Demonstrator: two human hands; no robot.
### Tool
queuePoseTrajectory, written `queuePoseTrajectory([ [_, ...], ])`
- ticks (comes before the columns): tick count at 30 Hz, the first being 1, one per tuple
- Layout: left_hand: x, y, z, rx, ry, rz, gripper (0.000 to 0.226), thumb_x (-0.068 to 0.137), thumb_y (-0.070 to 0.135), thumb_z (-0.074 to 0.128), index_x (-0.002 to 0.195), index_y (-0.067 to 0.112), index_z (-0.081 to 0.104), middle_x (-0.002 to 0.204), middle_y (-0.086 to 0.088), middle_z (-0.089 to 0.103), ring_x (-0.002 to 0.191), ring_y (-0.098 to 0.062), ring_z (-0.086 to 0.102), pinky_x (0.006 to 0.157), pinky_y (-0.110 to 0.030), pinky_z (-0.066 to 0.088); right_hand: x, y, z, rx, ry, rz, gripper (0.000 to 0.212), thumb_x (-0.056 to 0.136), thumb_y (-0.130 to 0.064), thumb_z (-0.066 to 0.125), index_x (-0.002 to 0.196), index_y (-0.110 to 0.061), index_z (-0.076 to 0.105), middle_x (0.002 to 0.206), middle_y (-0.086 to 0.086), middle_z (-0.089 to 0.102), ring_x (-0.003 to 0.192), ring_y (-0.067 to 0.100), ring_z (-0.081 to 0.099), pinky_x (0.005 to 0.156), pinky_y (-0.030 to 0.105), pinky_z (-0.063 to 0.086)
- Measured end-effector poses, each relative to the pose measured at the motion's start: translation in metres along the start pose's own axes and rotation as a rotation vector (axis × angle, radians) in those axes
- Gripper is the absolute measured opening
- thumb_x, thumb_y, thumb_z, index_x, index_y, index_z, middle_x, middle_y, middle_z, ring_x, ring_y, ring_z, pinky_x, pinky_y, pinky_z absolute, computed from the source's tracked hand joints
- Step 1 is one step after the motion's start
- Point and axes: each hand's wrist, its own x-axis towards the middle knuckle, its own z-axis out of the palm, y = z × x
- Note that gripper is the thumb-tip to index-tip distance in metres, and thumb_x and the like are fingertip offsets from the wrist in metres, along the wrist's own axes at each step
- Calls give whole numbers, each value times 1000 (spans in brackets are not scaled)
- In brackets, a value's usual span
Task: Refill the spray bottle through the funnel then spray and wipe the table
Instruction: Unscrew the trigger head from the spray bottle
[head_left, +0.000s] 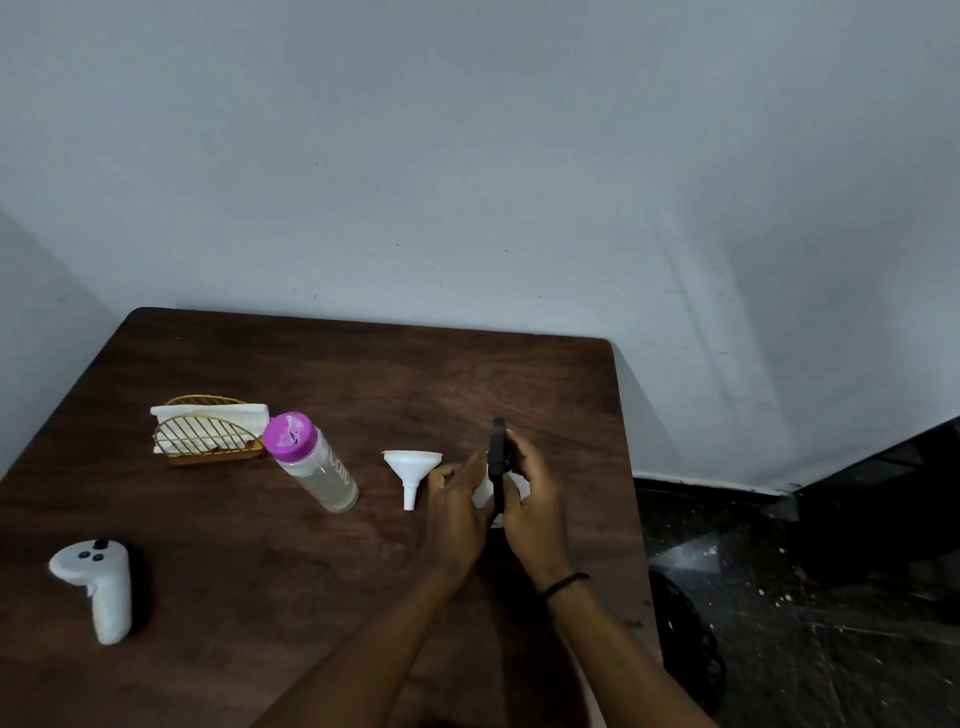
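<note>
Both hands meet over the right part of the dark wooden table (322, 364). My left hand (457, 506) wraps the white body of the spray bottle (483, 491), mostly hidden by the fingers. My right hand (532, 491) grips the black spray head (497, 452) on top of it. A white funnel (412, 470) stands spout down just left of my hands. Further left stands a clear water bottle (317, 467) with a purple lid.
A gold wire holder with white napkins (210, 431) sits at the back left. A white handheld controller (101, 587) lies near the left front. The table's right edge (636, 493) is close to my right hand, with dark floor beyond. A wall runs behind.
</note>
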Motion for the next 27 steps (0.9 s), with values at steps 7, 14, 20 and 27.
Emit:
queuePoseTrajectory([
  [7, 1, 3, 0, -19, -2, -13, 53, 79, 63, 61, 123, 35, 60, 98, 31, 50, 109, -12, 46, 91, -31, 44, 14, -22, -16, 112, 44, 1, 35, 92, -4, 63, 125, -13, 61, 119, -3, 69, 114, 13, 64, 100, 42, 52],
  [14, 5, -6, 3, 70, -3, 13, 54, 80, 65, 63, 119, 28, 64, 101, 17, 65, 105, -12, 52, 89, -36, 48, 19, -64, -36, 196, 200, -79, 44, 83, 9, 70, 104, -29, 63, 101, -13, 70, 94, -2, 68, 79, 15, 53],
  [20, 4, -7, 2, 93, 5, 0, 54, 78, 57, 70, 124, 28, 63, 113, 12, 69, 111, -13, 50, 90, -26, 40, 27, -100, -54, 271, 428, -192, 40, 78, 6, 77, 104, -21, 65, 95, -12, 73, 90, 4, 70, 79, 17, 54],
  [27, 6, -5, 1, 92, -4, -17, 57, 76, 55, 73, 124, 27, 63, 112, 11, 69, 112, -15, 50, 94, -32, 44, 53, -84, -96, 129, 521, -33, 31, 77, -13, 83, 100, -22, 65, 99, -2, 72, 91, 12, 69, 80, 24, 56],
])
